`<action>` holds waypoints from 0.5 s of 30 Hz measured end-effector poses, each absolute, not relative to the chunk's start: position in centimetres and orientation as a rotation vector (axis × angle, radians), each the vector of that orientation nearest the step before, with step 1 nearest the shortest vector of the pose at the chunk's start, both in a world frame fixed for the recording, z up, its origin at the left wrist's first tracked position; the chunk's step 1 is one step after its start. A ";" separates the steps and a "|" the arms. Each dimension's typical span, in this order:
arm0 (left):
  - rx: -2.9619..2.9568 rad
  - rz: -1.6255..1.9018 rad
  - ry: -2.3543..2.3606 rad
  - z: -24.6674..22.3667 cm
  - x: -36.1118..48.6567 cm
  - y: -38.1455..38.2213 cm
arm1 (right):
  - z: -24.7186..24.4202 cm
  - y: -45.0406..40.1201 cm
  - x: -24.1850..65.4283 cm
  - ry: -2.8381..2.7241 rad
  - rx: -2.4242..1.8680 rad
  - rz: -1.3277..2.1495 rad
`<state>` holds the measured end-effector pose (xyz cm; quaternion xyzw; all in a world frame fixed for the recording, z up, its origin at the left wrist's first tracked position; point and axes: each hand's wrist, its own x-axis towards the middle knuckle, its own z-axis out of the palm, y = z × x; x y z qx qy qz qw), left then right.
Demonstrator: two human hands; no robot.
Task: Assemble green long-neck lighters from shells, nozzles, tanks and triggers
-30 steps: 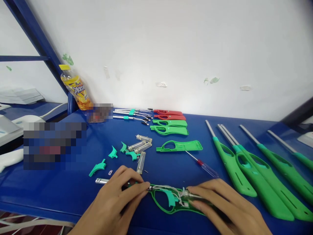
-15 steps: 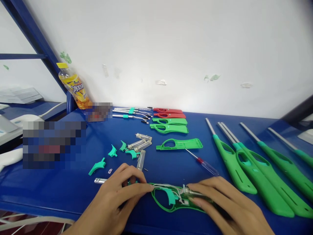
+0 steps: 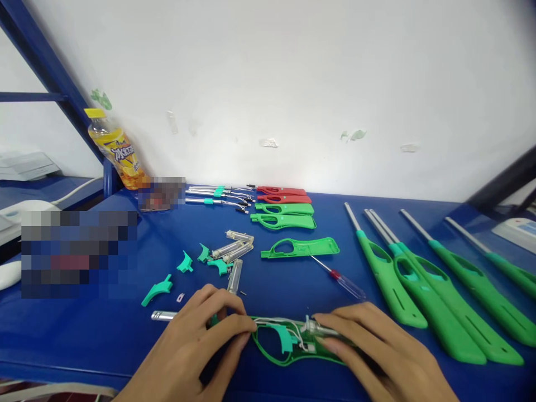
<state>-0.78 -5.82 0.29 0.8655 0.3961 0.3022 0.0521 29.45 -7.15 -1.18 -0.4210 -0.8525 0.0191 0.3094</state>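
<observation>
An opened green lighter shell (image 3: pixel 285 362) lies at the front edge of the blue table, with white wires and a teal trigger (image 3: pixel 286 338) inside it. My left hand (image 3: pixel 205 335) pinches the shell's neck, and a metal tube (image 3: pixel 162 316) sticks out to the left of that hand. My right hand (image 3: pixel 372 340) grips a clear fuel tank (image 3: pixel 320 328) at the handle part of the shell, between thumb and fingers. The palm side of the right hand and the shell's right end are hidden.
Beyond my hands lie loose teal parts (image 3: pixel 159 289), several clear tanks (image 3: pixel 235 276), a green half shell (image 3: pixel 301 247) and a screwdriver (image 3: pixel 347 283). Green lighters (image 3: pixel 439 301) lie at right. Shells and tubes line the wall; a drink bottle (image 3: pixel 121 153) stands back left.
The whole view has shifted slightly, so most things sit a little further left. Both hands keep their hold, and the tank and trigger look almost unchanged in the shell.
</observation>
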 end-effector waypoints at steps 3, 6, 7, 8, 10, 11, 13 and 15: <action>2.648 0.981 1.220 0.3 0.3 -5.7 | -1.5 -7.3 29.6 -2.257 -1.139 0.085; 2.710 0.983 1.206 0.2 1.4 -5.3 | -1.8 -7.3 29.6 -2.248 -1.146 0.084; 2.710 0.958 1.186 0.1 1.6 -5.1 | -1.8 -7.3 29.7 -2.252 -1.141 0.079; 2.696 0.931 1.158 0.0 1.8 -5.0 | -1.9 -7.2 29.7 -2.257 -1.136 0.074; 2.651 0.912 1.103 -0.2 2.1 -4.9 | -2.0 -7.2 29.8 -2.269 -1.127 0.064; 2.634 0.920 1.083 -0.3 2.1 -4.8 | -2.0 -7.3 29.9 -2.276 -1.123 0.060; 2.619 0.934 1.066 -0.5 2.1 -4.8 | -2.0 -7.3 29.9 -2.272 -1.127 0.052; 2.621 0.930 1.061 -0.5 2.0 -4.9 | -1.9 -7.3 29.8 -2.266 -1.133 0.049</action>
